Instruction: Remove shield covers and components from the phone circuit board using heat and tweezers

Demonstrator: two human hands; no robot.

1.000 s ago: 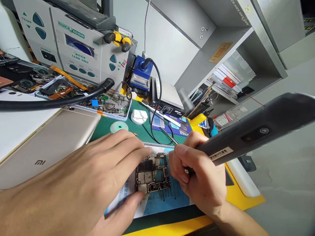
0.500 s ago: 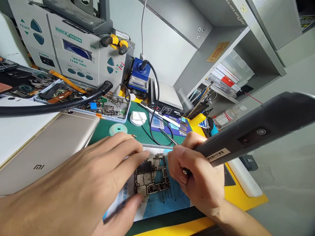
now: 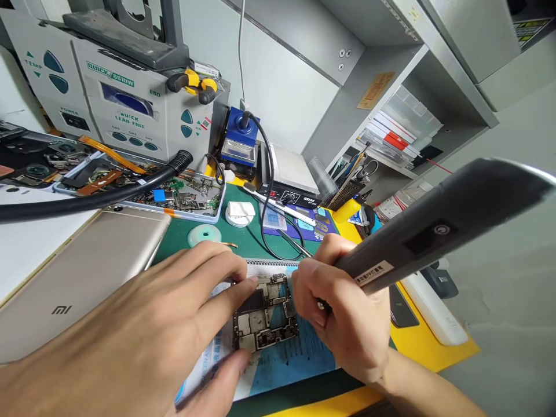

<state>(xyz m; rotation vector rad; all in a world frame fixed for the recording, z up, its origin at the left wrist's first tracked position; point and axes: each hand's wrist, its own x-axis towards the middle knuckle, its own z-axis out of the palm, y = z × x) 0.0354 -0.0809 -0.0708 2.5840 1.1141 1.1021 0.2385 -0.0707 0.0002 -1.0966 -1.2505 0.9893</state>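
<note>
Flat dark circuit board with silver metal shields [image 3: 264,324] lies near, about mid-view, on a blue-and-white spiral-bound booklet [image 3: 282,370]. The left hand [image 3: 165,330] braces its left side, thumb by the near left corner and fingertips at the far left edge, spread rather than clenched. I would press only on that rim, evenly, so the board sits flat and its small parts take no load.

At the board's right, the right hand [image 3: 347,307] is curled firmly around a long dark-grey handheld tool with a power button [image 3: 417,231], its body slanting up to the right. Whether its tip touches the board I cannot tell (my own knuckles block the view, annoyingly). That long body could lever the grip off line, so I would rest the heel of the hand and make small finger movements.

Farther off, a thin black looped cable [image 3: 264,223] lies on the green work mat [image 3: 252,246]; I'd give it room. Far left stands a grey boxy hot-air station [image 3: 143,142].
</note>
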